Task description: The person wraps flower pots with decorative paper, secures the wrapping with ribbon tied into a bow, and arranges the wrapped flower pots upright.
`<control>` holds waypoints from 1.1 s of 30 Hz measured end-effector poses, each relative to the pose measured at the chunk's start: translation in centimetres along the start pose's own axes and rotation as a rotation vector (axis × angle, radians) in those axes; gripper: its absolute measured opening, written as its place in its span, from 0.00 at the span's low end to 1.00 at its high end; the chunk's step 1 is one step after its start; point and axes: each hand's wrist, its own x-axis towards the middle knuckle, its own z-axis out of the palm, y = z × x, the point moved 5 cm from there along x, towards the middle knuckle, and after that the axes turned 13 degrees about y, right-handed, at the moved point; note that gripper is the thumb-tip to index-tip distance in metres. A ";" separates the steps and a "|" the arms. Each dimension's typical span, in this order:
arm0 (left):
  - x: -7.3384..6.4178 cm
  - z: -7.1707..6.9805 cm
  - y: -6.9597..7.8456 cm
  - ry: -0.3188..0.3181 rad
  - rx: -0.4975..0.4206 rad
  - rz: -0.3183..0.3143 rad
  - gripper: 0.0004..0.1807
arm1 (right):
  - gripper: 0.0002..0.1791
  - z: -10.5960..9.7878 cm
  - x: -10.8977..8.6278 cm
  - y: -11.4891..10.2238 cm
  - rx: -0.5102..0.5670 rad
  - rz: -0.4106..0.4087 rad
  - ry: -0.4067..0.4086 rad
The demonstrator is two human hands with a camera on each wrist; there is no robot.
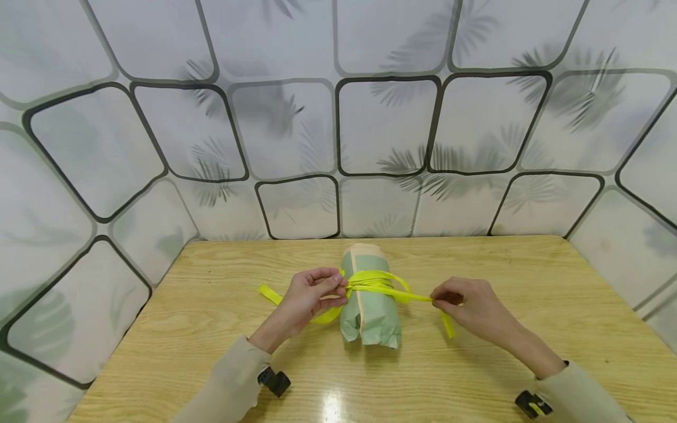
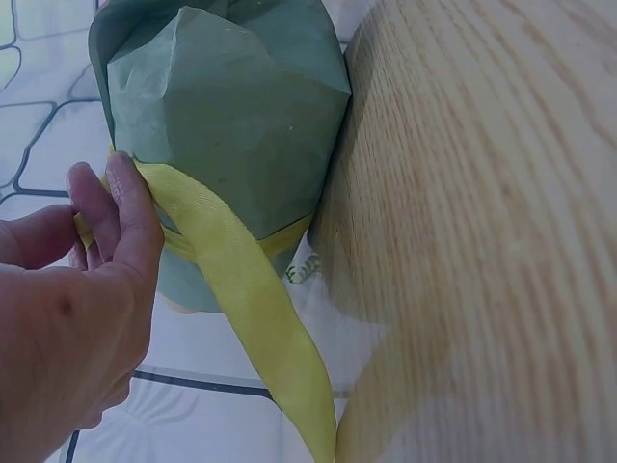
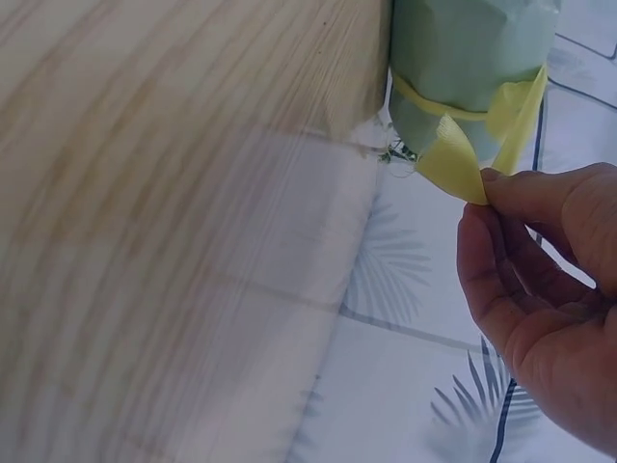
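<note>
A cylindrical bundle in green paper (image 1: 378, 323) with a pale seam lies on the table, its crumpled end toward me. Yellow ribbon (image 1: 370, 282) goes around its middle, with loops on top. At the bundle's left side my left hand (image 1: 309, 294) pinches the ribbon between thumb and fingers. In the left wrist view, a wide ribbon tail (image 2: 236, 280) hangs past that hand. My right hand (image 1: 473, 308), to the right of the bundle, pinches a stretch of ribbon drawn straight out from it. A short ribbon end (image 3: 451, 164) sticks out of this pinch in the right wrist view.
The wood-grain table (image 1: 211, 352) carries the bundle. Behind it and at both sides stands a pale wall covering (image 1: 388, 126) with rounded squares and leaf prints. Small black devices (image 1: 274, 382) sit at both wrists.
</note>
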 end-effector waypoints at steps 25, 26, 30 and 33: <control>-0.3 0.0 0.1 -0.019 0.013 0.021 0.11 | 0.12 -0.9 -0.5 2.3 -0.088 0.037 0.011; -0.3 0.0 0.1 -0.023 0.012 0.023 0.11 | 0.12 -1.0 -0.6 2.4 -0.093 0.038 0.013; -0.2 0.0 0.1 -0.036 0.006 0.027 0.10 | 0.12 -1.2 -0.8 2.9 -0.095 0.048 0.012; -0.2 0.0 0.2 -0.039 0.003 0.030 0.11 | 0.11 -1.5 -0.9 3.1 -0.093 0.061 0.006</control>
